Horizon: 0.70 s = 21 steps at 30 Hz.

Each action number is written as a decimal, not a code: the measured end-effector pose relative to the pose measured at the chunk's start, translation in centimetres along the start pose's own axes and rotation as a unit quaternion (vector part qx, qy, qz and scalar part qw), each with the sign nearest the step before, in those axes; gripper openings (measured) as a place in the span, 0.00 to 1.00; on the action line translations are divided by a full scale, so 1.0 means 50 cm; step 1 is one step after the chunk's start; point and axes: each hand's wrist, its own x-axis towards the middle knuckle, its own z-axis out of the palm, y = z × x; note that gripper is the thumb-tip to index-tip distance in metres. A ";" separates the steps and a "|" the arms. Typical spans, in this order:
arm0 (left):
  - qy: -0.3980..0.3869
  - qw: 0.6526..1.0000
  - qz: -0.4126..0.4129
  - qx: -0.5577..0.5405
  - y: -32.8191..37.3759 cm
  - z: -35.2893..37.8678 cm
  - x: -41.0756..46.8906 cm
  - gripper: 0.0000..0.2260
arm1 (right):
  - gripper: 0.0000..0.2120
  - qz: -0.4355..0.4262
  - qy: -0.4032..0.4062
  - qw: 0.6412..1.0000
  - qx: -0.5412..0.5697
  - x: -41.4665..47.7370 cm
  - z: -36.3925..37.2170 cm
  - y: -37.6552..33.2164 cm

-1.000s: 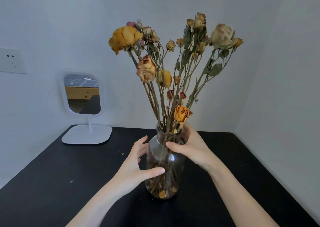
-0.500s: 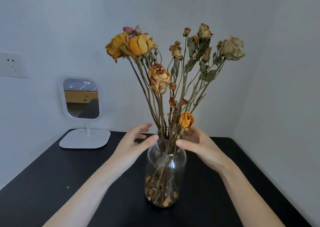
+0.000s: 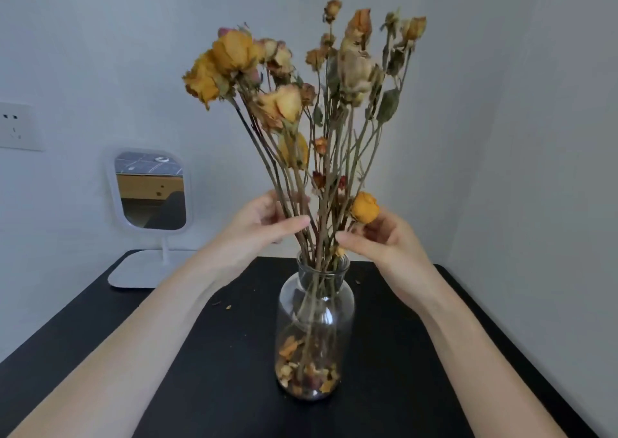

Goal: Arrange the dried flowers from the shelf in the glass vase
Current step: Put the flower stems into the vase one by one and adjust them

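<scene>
Two hands busy just above the neck of the glass vase (image 3: 314, 330), so go lightly: brittle stems, likely to snap or shed. Fan the dried flowers (image 3: 284, 103) apart with small sideways nudges rather than pulls, and leave the stem ends seated deep in the glass.

Bracketing the left cluster of stems with the left hand (image 3: 264, 223), thumb in front and fingers (image 3: 267, 200) nearly straight behind; cannot tell through the blur whether pinching or only steadying. Cupping a short orange bloom (image 3: 364, 207) with the right hand (image 3: 384, 237), fingers curled round it, thumb pointing in at the stems. Probably best to raise that low bloom or tuck it in beside the rest.

Standing upright near the middle of the black counter (image 3: 217, 370): clear, narrow-necked, loose petals heaped at the bottom. Above, tall stems splaying left and right, with faded yellow and tan heads and withered green leaves.
</scene>
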 end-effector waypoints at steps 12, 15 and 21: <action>-0.025 0.999 -0.033 0.029 -0.004 0.011 -0.006 0.20 | 0.10 0.030 -0.018 0.998 -0.043 -0.006 0.014 0.011; 0.002 0.997 -0.005 -0.073 -0.004 -0.002 -0.012 0.19 | 0.17 0.013 -0.041 0.999 0.028 -0.012 -0.003 0.017; -0.004 0.994 -0.101 -0.038 -0.100 -0.019 -0.074 0.25 | 0.14 0.045 -0.050 0.998 0.010 -0.049 -0.008 0.071</action>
